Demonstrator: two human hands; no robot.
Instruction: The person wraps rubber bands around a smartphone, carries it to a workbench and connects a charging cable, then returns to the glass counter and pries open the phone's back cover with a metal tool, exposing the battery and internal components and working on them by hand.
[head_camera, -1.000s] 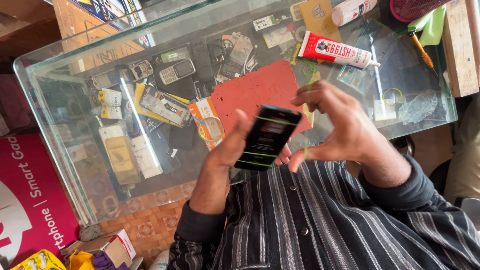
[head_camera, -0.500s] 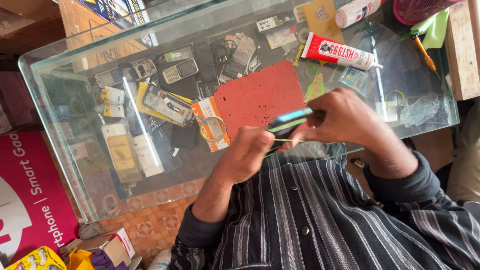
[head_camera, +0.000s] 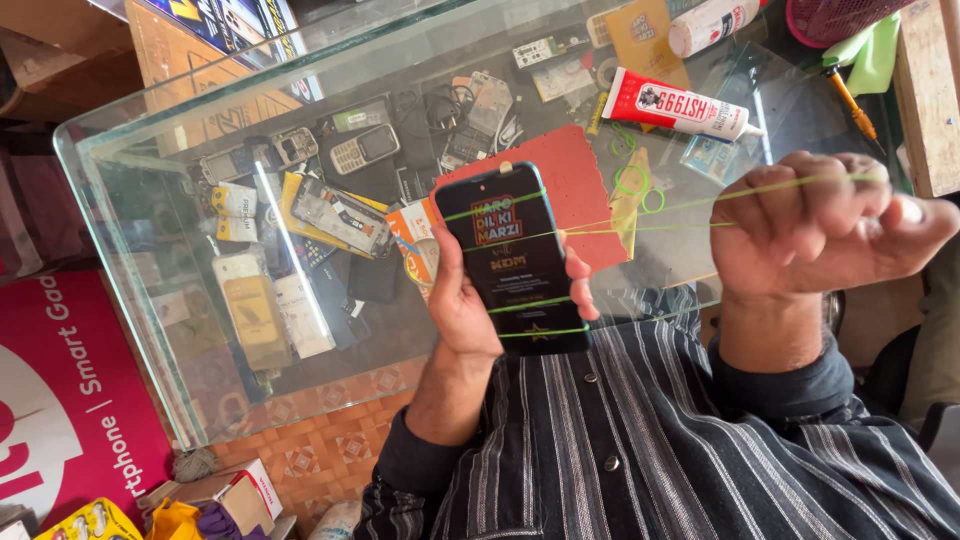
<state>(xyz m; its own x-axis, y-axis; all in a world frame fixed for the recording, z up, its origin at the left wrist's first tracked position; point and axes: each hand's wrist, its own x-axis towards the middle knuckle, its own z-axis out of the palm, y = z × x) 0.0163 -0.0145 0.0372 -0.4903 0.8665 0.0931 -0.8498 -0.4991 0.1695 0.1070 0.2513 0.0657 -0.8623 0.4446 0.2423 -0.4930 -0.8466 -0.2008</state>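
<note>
Glass counter (head_camera: 180, 200): old handsets and phone parts are seen beneath the pane.
Left hand (head_camera: 470, 300): fingers are clamped round the edges of a dark smartphone (head_camera: 512, 255), held face up over the counter's near edge.
Green rubber bands (head_camera: 520, 305): looped across the smartphone.
Red mat (head_camera: 585, 185): laid behind the smartphone.
Right hand (head_camera: 815, 225): fingers are curled tight, a green band (head_camera: 690, 205) pulled taut from the smartphone.
Glue tube (head_camera: 680, 105): laid on the glass.

Left hand (head_camera: 470, 300) cupped, fingers curled upward; right hand (head_camera: 810, 225) a clenched fist, forearm upright.
</note>
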